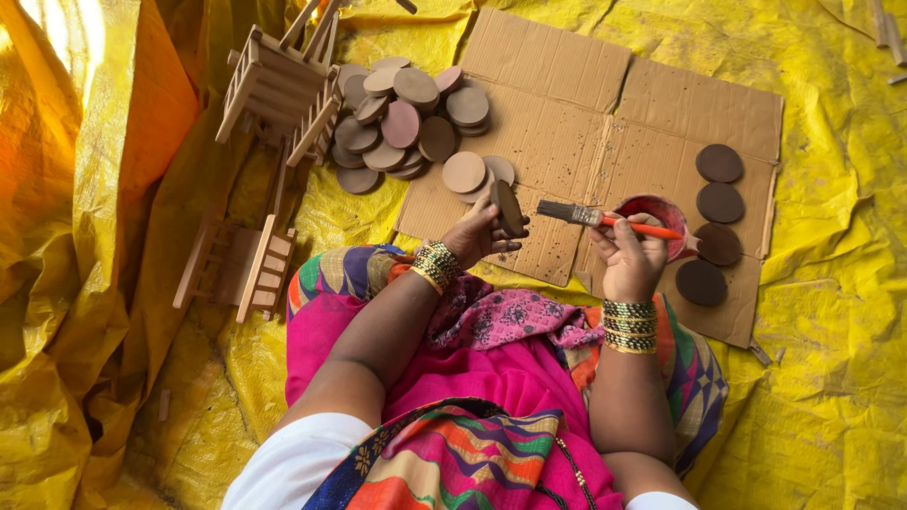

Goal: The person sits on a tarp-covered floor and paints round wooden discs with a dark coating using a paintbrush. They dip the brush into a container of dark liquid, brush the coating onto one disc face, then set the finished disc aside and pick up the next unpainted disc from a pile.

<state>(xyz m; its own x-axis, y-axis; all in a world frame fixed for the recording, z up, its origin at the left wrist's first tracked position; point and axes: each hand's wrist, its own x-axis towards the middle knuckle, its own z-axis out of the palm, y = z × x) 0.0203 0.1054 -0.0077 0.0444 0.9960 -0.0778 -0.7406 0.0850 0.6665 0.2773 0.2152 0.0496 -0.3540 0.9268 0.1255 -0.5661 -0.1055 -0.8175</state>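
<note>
A crumpled yellow tarpaulin (831, 397) covers the whole floor, creased and glossy; at its upper left corner strong light glares off the folds, and the left edge falls into orange shadow; a flattened brown cardboard sheet (576, 104) lies on the tarpaulin toward its top edge, speckled with dark spots; two small slatted wooden frames (274, 85) stand off the cardboard's left edge; thin wooden sticks (888, 33) lie at the tarpaulin's upper right corner.

Between the hands: bare cardboard sheet (567, 142), open to pass.
Beyond the left hand (477, 231): two loose discs (465, 172), then the heaped pile of discs (402, 118).
Beside the right hand (628, 260): red bowl (661, 212), touching.
Further right: column of dark painted discs (720, 203).
</note>
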